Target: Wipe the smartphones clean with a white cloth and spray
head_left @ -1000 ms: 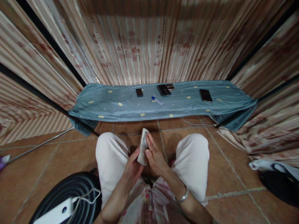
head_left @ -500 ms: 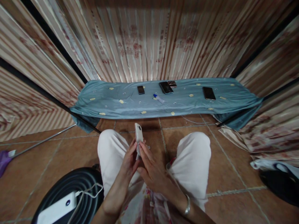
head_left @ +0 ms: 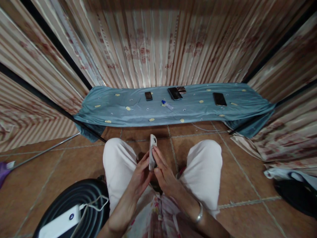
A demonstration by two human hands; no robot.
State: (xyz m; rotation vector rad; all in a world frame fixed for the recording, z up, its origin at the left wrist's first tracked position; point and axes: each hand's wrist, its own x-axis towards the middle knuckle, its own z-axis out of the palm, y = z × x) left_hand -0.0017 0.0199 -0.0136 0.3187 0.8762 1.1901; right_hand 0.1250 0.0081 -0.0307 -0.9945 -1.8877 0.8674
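1. Hands meet between the knees, both closed around a white phone (head_left: 152, 151) held on edge, its camera end pointing away from the body.
2. Left hand (head_left: 141, 174) wraps the phone's lower left side with curled fingers.
3. Right hand (head_left: 164, 173) presses its fingers along the phone's right face; a bracelet (head_left: 198, 214) sits on that wrist.
4. Ahead, a blue cloth (head_left: 119, 110) carries three dark phones, at (head_left: 148, 96), (head_left: 174, 93) and (head_left: 219, 99), and a small bottle (head_left: 167, 105).
5. At lower left a white power bank (head_left: 60, 223) lies on a black ribbed thing.
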